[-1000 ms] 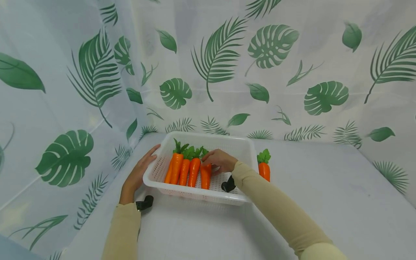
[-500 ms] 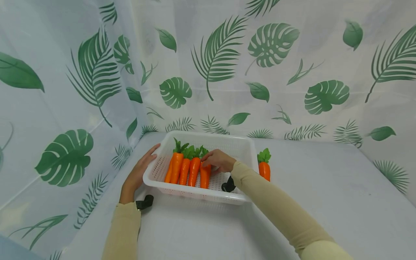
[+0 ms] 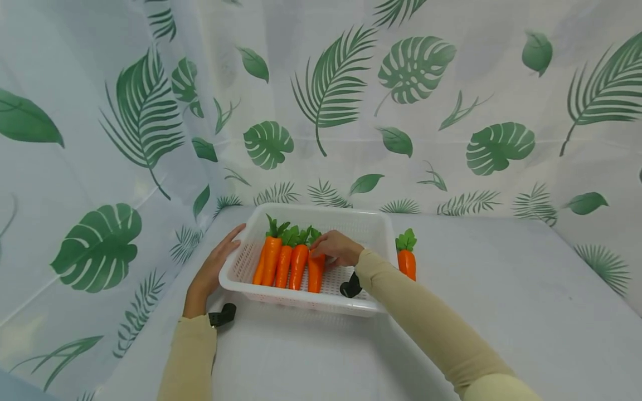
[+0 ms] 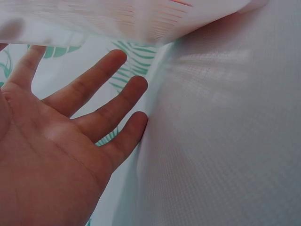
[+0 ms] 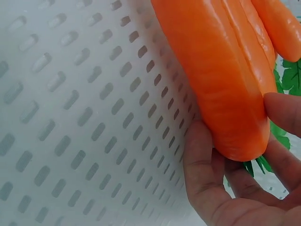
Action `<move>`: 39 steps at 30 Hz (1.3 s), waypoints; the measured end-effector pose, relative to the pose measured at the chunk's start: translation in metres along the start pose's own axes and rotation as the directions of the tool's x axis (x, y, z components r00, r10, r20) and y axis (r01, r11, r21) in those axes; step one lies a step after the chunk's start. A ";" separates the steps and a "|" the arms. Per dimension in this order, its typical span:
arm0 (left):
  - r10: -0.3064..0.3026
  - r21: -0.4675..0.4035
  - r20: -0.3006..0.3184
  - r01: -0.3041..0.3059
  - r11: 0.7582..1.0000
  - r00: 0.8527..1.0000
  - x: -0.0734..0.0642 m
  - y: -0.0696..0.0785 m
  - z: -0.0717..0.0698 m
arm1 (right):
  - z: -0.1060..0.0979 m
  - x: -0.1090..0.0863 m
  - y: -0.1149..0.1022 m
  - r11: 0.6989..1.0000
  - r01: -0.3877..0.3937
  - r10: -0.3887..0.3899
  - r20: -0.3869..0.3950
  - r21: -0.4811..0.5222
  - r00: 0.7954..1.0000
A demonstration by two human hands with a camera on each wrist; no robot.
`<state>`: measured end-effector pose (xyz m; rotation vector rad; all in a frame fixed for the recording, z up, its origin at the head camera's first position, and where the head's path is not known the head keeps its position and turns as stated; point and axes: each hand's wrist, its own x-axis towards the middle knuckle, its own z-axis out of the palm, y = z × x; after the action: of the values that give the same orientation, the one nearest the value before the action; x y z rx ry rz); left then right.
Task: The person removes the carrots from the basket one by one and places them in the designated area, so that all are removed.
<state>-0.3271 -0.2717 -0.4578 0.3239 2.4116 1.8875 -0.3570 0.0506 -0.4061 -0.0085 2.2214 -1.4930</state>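
A white perforated plastic basket (image 3: 301,299) sits on the table with several orange carrots (image 3: 271,262) lined up side by side in its left half, green tops toward the back. My right hand (image 3: 339,248) reaches into the basket and grips the rightmost carrot (image 3: 315,274) near its leafy end. In the right wrist view, thumb and fingers lie round the thick end of that carrot (image 5: 225,89), low against the basket floor. At the basket's left side, my left hand (image 3: 212,272) touches the rim with its fingers spread and fairly straight; its palm (image 4: 51,155) holds nothing.
Another carrot (image 3: 407,264) lies on the table (image 3: 501,278) just right of the basket, its lower end hidden. Leaf-patterned curtains (image 3: 351,111) hang behind and to the left. A black wrist camera (image 3: 351,286) on the right wrist hangs inside the basket.
The gripped carrot's lower end has shifted very slightly left, and the right fingers have settled closer on it. The left hand stays by the rim.
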 end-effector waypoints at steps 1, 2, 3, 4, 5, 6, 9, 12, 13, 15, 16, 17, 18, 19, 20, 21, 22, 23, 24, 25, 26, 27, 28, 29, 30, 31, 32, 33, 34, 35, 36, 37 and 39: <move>-0.003 0.001 -0.002 0.003 1.000 1.000 -0.001 0.000 0.000 | 0.000 0.000 0.000 1.000 0.003 -0.003 0.000 0.001 1.000; -0.006 0.002 -0.005 0.006 1.000 1.000 -0.001 -0.001 0.000 | 0.001 0.000 0.000 1.000 0.006 -0.006 -0.002 -0.003 1.000; -0.008 0.001 -0.004 0.008 1.000 1.000 -0.002 -0.001 0.000 | 0.001 0.001 0.001 1.000 0.006 -0.006 -0.005 -0.006 1.000; -0.010 0.000 -0.005 0.010 1.000 1.000 -0.002 -0.001 0.000 | 0.001 0.001 0.001 1.000 0.006 -0.007 -0.007 -0.009 1.000; -0.010 0.001 -0.003 0.010 1.000 1.000 -0.003 -0.002 0.000 | 0.001 0.001 0.001 1.000 0.004 -0.004 -0.009 -0.013 1.000; -0.011 0.001 -0.004 0.011 1.000 1.000 -0.003 -0.002 0.000 | 0.001 0.001 0.001 1.000 0.003 -0.003 -0.011 -0.019 1.000; -0.013 0.004 -0.009 0.013 1.000 1.000 -0.004 -0.004 0.001 | 0.001 0.001 0.001 1.000 -0.004 0.004 -0.013 -0.022 1.000; -0.014 0.004 -0.012 0.014 1.000 1.000 -0.004 -0.004 0.001 | 0.001 -0.001 -0.001 1.000 -0.008 0.008 -0.019 -0.021 1.000; -0.014 0.006 -0.013 0.014 1.000 1.000 -0.004 -0.004 0.001 | 0.001 -0.001 -0.002 1.000 -0.010 0.009 -0.023 -0.017 1.000; -0.013 0.004 -0.009 0.013 1.000 1.000 -0.004 -0.004 0.000 | 0.001 -0.002 -0.003 1.000 -0.012 0.011 -0.030 -0.009 0.999; -0.011 0.004 -0.008 0.011 1.000 1.000 -0.004 -0.005 0.000 | 0.001 -0.002 -0.003 1.000 -0.012 0.012 -0.033 -0.003 0.999; -0.010 0.003 -0.008 0.010 1.000 1.000 -0.004 -0.005 0.000 | 0.001 -0.002 -0.004 1.000 -0.013 0.013 -0.035 0.006 0.999; -0.008 0.004 -0.006 0.008 1.000 1.000 -0.003 -0.005 0.000 | 0.001 -0.002 -0.004 1.000 -0.014 0.014 -0.037 0.015 0.999; -0.005 0.006 -0.006 0.005 1.000 1.000 -0.003 -0.005 -0.001 | 0.001 -0.002 -0.004 1.000 -0.015 0.015 -0.038 0.023 0.999; -0.005 0.008 -0.006 0.005 1.000 1.000 -0.003 -0.005 -0.001 | 0.001 -0.002 -0.004 0.999 -0.015 0.016 -0.038 0.029 0.999; -0.005 0.010 -0.006 0.005 1.000 1.000 -0.003 -0.005 -0.001 | 0.001 -0.001 -0.004 0.999 -0.015 0.016 -0.038 0.034 0.999; -0.006 0.012 -0.008 0.006 1.000 1.000 -0.004 -0.005 -0.001 | 0.000 -0.002 -0.004 0.999 -0.015 0.017 -0.038 0.040 0.999; -0.006 0.011 -0.009 0.006 1.000 1.000 -0.004 -0.005 -0.001 | 0.000 -0.002 -0.004 0.999 -0.015 0.016 -0.037 0.044 0.999; -0.006 0.010 -0.010 0.006 1.000 1.000 -0.004 -0.005 -0.001 | 0.000 -0.002 -0.005 0.999 -0.014 0.015 -0.035 0.048 0.999; -0.007 0.009 -0.012 0.007 1.000 1.000 -0.004 -0.004 -0.001 | 0.000 -0.002 -0.005 0.999 -0.011 0.013 -0.035 0.051 0.999; -0.006 0.011 -0.011 0.006 1.000 1.000 -0.004 -0.004 0.000 | -0.001 -0.003 -0.006 0.998 -0.011 0.013 -0.033 0.058 0.999; -0.004 0.012 -0.012 0.004 1.000 1.000 -0.004 -0.003 0.000 | -0.002 -0.003 -0.006 0.998 -0.009 0.011 -0.032 0.063 0.999; -0.002 0.010 -0.012 0.002 1.000 1.000 -0.004 -0.003 0.000 | -0.002 -0.004 -0.006 0.998 -0.006 0.008 -0.031 0.067 0.999; 0.001 0.010 -0.012 -0.001 1.000 1.000 -0.003 -0.003 0.000 | -0.003 -0.004 -0.007 0.998 -0.002 0.004 -0.030 0.070 1.000; 0.004 0.011 -0.012 -0.004 1.000 1.000 -0.003 -0.002 0.000 | -0.004 -0.005 -0.007 0.997 0.002 0.000 -0.029 0.075 1.000; 0.008 0.011 -0.009 -0.008 1.000 1.000 -0.003 -0.002 0.000 | -0.004 -0.006 -0.008 0.997 0.005 -0.003 -0.030 0.079 1.000; 0.011 0.012 -0.007 -0.010 1.000 1.000 -0.002 -0.002 0.001 | -0.005 -0.006 -0.008 0.996 0.009 -0.007 -0.028 0.083 1.000; 0.010 0.011 -0.007 -0.010 1.000 1.000 -0.002 -0.002 0.001 | -0.006 -0.007 -0.009 0.996 0.016 -0.014 -0.027 0.084 1.000; 0.011 0.009 -0.006 -0.011 1.000 1.000 -0.002 -0.002 0.001 | -0.006 -0.008 -0.010 0.996 0.022 -0.020 -0.026 0.085 0.999; 0.012 0.010 -0.006 -0.012 1.000 1.000 -0.002 -0.002 0.001 | -0.007 -0.009 -0.011 0.996 0.027 -0.025 -0.024 0.088 0.999; 0.013 0.010 -0.004 -0.013 1.000 1.000 -0.002 -0.002 0.001 | -0.007 -0.010 -0.012 0.995 0.031 -0.029 -0.023 0.092 0.999; 0.013 0.010 -0.003 -0.013 1.000 1.000 -0.002 -0.001 0.001 | -0.007 -0.011 -0.013 0.995 0.035 -0.033 -0.022 0.092 0.999; 0.012 0.009 -0.007 -0.012 1.000 1.000 -0.002 -0.001 0.001 | -0.008 -0.013 -0.014 0.994 0.042 -0.041 -0.018 0.099 0.999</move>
<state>-0.3255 -0.2715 -0.4594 0.3340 2.4286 1.8863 -0.3521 0.0550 -0.3872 -0.0114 2.1690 -1.6295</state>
